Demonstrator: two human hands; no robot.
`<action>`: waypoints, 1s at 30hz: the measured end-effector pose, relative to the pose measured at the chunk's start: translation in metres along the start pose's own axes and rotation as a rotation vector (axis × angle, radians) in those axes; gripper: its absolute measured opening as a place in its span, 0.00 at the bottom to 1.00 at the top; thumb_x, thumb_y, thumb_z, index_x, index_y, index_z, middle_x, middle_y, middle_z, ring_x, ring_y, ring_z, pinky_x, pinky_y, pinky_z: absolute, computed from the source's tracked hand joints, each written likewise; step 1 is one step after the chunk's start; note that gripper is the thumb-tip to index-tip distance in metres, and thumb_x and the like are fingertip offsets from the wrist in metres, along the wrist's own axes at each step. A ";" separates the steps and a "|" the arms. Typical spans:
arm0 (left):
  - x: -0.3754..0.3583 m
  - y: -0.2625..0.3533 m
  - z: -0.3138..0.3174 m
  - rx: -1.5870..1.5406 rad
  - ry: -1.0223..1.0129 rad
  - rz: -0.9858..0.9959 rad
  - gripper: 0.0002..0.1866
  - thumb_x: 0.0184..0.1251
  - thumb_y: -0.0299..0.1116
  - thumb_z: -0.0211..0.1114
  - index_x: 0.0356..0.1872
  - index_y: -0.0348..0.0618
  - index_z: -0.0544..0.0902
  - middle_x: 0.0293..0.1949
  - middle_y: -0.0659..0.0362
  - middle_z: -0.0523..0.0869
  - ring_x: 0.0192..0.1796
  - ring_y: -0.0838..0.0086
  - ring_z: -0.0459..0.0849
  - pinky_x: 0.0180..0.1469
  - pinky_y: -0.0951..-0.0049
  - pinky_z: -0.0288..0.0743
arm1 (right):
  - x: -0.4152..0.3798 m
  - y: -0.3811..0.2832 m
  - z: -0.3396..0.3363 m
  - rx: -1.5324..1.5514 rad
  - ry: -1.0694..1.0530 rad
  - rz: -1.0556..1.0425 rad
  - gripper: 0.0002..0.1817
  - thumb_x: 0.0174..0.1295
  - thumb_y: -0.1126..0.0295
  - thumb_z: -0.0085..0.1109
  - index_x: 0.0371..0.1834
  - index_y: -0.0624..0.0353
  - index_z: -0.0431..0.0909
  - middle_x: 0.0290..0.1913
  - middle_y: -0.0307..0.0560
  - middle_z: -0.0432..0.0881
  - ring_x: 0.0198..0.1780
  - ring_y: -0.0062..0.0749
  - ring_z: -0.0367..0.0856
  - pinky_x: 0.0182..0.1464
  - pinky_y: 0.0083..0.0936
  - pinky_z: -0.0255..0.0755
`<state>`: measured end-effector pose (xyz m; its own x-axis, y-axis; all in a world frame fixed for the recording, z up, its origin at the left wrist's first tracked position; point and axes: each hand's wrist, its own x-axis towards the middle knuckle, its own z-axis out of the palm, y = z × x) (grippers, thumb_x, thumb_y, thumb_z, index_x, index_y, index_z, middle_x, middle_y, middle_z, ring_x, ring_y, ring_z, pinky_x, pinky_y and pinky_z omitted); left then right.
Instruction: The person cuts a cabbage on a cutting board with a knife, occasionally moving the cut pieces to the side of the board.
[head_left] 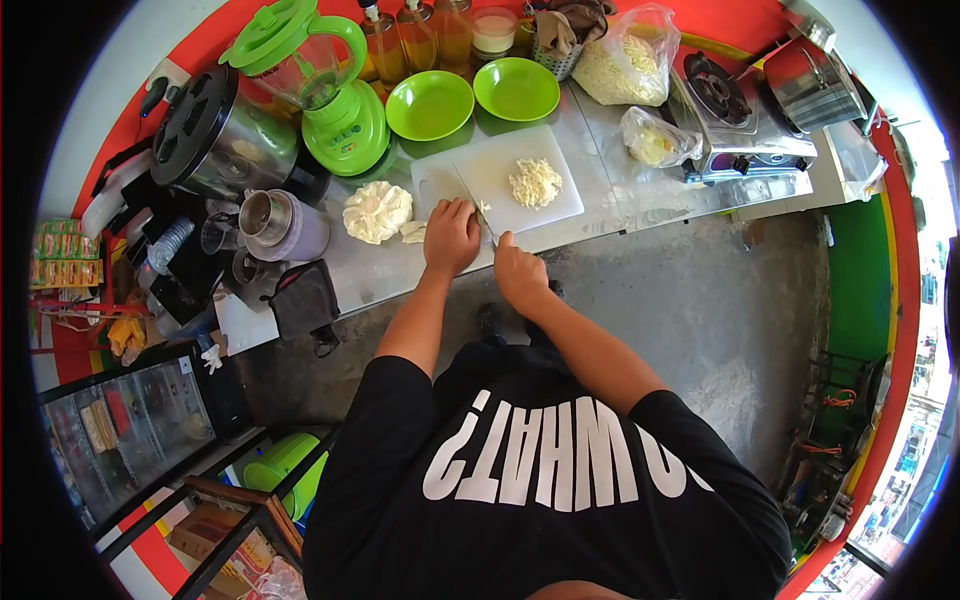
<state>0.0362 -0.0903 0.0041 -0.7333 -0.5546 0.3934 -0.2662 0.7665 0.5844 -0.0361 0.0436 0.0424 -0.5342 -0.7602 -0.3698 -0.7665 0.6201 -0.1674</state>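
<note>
My right hand (520,270) is closed round the handle of a knife (492,236), whose narrow blade points away from me over the near edge of the white cutting board (445,170). My left hand (452,237) lies beside the blade with its fingers curled down on the board; whatever is under them is hidden. A few small pale bits (485,206) lie by the blade tip. Farther right on the board sits a heap of finely chopped pale food (535,184). Left of the board is a cream-coloured, ruffled clump (378,212), with a loose piece (413,232) near my left hand.
Two green bowls (430,106) stand behind the board. A green blender (345,125) and a metal cup (268,218) are to the left. Rightward are a bag of pale shreds (628,65), a small plastic bag (660,140) and a gas stove (755,145).
</note>
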 end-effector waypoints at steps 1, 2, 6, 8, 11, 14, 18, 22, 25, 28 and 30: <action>-0.001 0.000 0.001 -0.001 -0.002 -0.003 0.03 0.61 0.26 0.62 0.34 0.40 0.77 0.36 0.53 0.81 0.43 0.52 0.78 0.46 0.54 0.72 | 0.001 0.001 0.001 -0.001 -0.004 0.001 0.16 0.68 0.72 0.57 0.54 0.67 0.68 0.37 0.57 0.90 0.40 0.47 0.92 0.41 0.37 0.86; 0.000 -0.001 0.001 0.000 0.005 0.000 0.03 0.61 0.26 0.63 0.34 0.40 0.78 0.36 0.54 0.81 0.43 0.53 0.78 0.46 0.54 0.72 | 0.005 0.002 0.001 0.038 0.003 -0.017 0.15 0.69 0.73 0.54 0.54 0.67 0.67 0.38 0.60 0.90 0.41 0.50 0.92 0.43 0.40 0.85; 0.000 0.002 0.001 -0.015 0.036 -0.012 0.04 0.60 0.25 0.64 0.34 0.40 0.78 0.37 0.54 0.81 0.44 0.53 0.78 0.47 0.54 0.73 | 0.020 0.006 -0.019 0.034 -0.007 -0.108 0.14 0.70 0.73 0.50 0.54 0.68 0.66 0.39 0.63 0.89 0.43 0.54 0.91 0.45 0.43 0.85; 0.000 0.001 0.002 -0.018 0.063 -0.006 0.04 0.60 0.25 0.64 0.34 0.39 0.78 0.37 0.54 0.81 0.45 0.53 0.78 0.48 0.54 0.73 | 0.018 0.003 -0.027 0.031 -0.026 -0.108 0.14 0.70 0.73 0.51 0.54 0.68 0.66 0.39 0.64 0.89 0.43 0.55 0.91 0.46 0.44 0.85; -0.003 -0.003 0.005 -0.027 0.070 -0.014 0.04 0.60 0.25 0.64 0.34 0.39 0.79 0.38 0.53 0.81 0.46 0.53 0.78 0.48 0.55 0.73 | 0.011 -0.002 -0.018 0.060 -0.050 -0.080 0.14 0.69 0.74 0.52 0.54 0.68 0.66 0.39 0.65 0.88 0.43 0.55 0.91 0.46 0.45 0.85; -0.004 -0.007 0.007 -0.037 0.050 -0.018 0.04 0.60 0.25 0.64 0.34 0.39 0.79 0.37 0.53 0.80 0.45 0.53 0.78 0.49 0.55 0.73 | 0.016 0.000 -0.010 0.071 -0.064 -0.057 0.15 0.67 0.74 0.54 0.53 0.68 0.65 0.39 0.65 0.88 0.43 0.56 0.91 0.46 0.46 0.85; -0.004 -0.005 0.004 -0.058 0.052 0.005 0.04 0.59 0.25 0.63 0.34 0.38 0.78 0.37 0.53 0.79 0.45 0.53 0.77 0.48 0.55 0.73 | 0.030 0.009 -0.021 0.048 -0.069 -0.159 0.15 0.67 0.75 0.53 0.53 0.68 0.64 0.40 0.66 0.88 0.44 0.58 0.90 0.47 0.47 0.84; -0.004 -0.007 0.005 -0.037 0.047 0.012 0.04 0.58 0.25 0.62 0.34 0.39 0.78 0.38 0.53 0.78 0.46 0.54 0.77 0.49 0.55 0.74 | 0.028 0.008 -0.032 0.040 -0.127 -0.170 0.15 0.68 0.76 0.52 0.54 0.68 0.64 0.41 0.68 0.88 0.46 0.61 0.90 0.49 0.48 0.83; -0.004 -0.007 0.004 -0.014 0.042 0.003 0.05 0.57 0.25 0.62 0.35 0.39 0.78 0.38 0.53 0.79 0.46 0.53 0.77 0.49 0.55 0.74 | 0.018 0.005 -0.026 0.070 -0.165 -0.142 0.15 0.68 0.76 0.52 0.54 0.68 0.63 0.42 0.68 0.87 0.48 0.62 0.89 0.51 0.49 0.83; -0.003 -0.006 0.004 -0.040 0.051 0.005 0.04 0.57 0.24 0.62 0.33 0.38 0.77 0.37 0.52 0.78 0.45 0.52 0.76 0.47 0.55 0.73 | 0.021 0.002 -0.012 0.069 -0.128 -0.066 0.17 0.67 0.74 0.58 0.54 0.67 0.64 0.42 0.64 0.89 0.47 0.55 0.90 0.50 0.44 0.84; -0.004 -0.006 0.005 -0.044 0.055 0.006 0.05 0.57 0.24 0.62 0.33 0.38 0.77 0.36 0.52 0.78 0.45 0.52 0.77 0.47 0.55 0.73 | 0.027 0.002 -0.013 0.105 -0.098 -0.066 0.17 0.67 0.74 0.55 0.54 0.68 0.63 0.43 0.68 0.87 0.48 0.62 0.89 0.51 0.48 0.83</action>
<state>0.0376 -0.0914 -0.0045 -0.6987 -0.5681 0.4348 -0.2334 0.7555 0.6121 -0.0561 0.0219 0.0440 -0.4426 -0.7806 -0.4413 -0.7544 0.5902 -0.2874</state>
